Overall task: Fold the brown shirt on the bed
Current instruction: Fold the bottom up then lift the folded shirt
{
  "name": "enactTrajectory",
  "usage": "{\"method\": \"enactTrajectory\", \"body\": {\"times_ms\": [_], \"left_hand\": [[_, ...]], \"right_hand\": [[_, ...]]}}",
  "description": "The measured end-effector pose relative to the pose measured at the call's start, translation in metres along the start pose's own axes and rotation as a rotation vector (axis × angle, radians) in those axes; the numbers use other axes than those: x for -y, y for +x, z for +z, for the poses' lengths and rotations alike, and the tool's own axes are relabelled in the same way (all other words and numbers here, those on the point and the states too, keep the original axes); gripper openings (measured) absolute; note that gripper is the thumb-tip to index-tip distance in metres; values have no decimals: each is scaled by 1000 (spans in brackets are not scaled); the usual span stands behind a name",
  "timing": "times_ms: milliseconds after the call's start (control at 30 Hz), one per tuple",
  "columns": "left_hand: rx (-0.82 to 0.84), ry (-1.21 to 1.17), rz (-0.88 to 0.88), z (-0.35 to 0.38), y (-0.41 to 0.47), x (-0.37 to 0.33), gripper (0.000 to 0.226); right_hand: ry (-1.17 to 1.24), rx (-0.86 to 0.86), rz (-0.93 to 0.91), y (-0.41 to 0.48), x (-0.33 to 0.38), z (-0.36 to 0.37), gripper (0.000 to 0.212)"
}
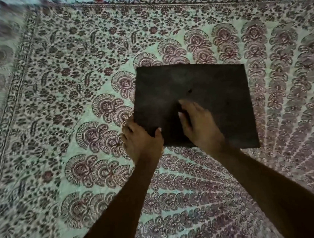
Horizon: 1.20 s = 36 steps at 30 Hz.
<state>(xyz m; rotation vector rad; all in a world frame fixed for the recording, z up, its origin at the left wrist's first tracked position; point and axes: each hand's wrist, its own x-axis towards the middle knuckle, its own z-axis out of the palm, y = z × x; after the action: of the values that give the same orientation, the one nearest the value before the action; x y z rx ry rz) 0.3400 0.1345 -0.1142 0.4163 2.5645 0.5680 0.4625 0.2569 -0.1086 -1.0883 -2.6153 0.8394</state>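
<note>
Forearms, both bare, stretch in from the near side. The left hand [142, 140] grips the near-left corner of the brown shirt [215, 89], thumb on top and fingers curled round the edge. The right hand [197, 123] lies flat on the cloth just beside it, fingers relaxed, holding nothing. The shirt looks nearly done to me: a neat dark rectangle on the patterned bedspread [58, 88], no sleeve or collar showing. Perhaps one last fold or a smoothing is left. Beyond it runs floral print.
</note>
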Motion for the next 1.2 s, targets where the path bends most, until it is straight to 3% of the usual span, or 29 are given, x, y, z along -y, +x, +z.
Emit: {"method": "enactTrajectory", "body": {"times_ms": [100, 267, 300, 367, 433, 533, 567, 667, 767, 1000, 1067, 1133, 1200], "left_hand": [[1, -345, -99, -3, 11, -6, 59], [159, -339, 339, -16, -2, -31, 18], [200, -361, 422, -17, -8, -35, 18], [319, -386, 527, -18, -18, -39, 30], [477, -408, 554, -22, -27, -37, 43], [597, -623, 439, -30, -41, -17, 43], [582, -714, 398, -37, -49, -9, 34], [372, -856, 236, -54, -68, 22, 12], [394, -975, 4, -69, -81, 51, 30], [678, -1531, -438, -89, -87, 139, 55], [739, -1604, -465, -95, -96, 159, 71], [866, -1686, -382, -107, -114, 181, 88], [811, -1640, -316, -130, -131, 208, 63]], "right_hand": [[-41, 78, 172, 29, 32, -3, 60], [184, 269, 485, 79, 64, -23, 108], [149, 290, 491, 86, 60, -25, 99], [54, 253, 508, 86, 46, -28, 61], [65, 203, 545, 77, 30, -36, 61], [289, 154, 550, 50, 24, -62, 105], [342, 132, 513, 38, 23, -72, 107], [464, 134, 399, -12, 60, -110, 53], [663, 182, 303, -62, 105, -143, 33], [963, 211, 165, -151, 191, -148, 38], [1007, 222, 145, -171, 204, -139, 41], [1014, 211, 129, -191, 214, -126, 43], [1022, 185, 146, -210, 223, -115, 47]]}}
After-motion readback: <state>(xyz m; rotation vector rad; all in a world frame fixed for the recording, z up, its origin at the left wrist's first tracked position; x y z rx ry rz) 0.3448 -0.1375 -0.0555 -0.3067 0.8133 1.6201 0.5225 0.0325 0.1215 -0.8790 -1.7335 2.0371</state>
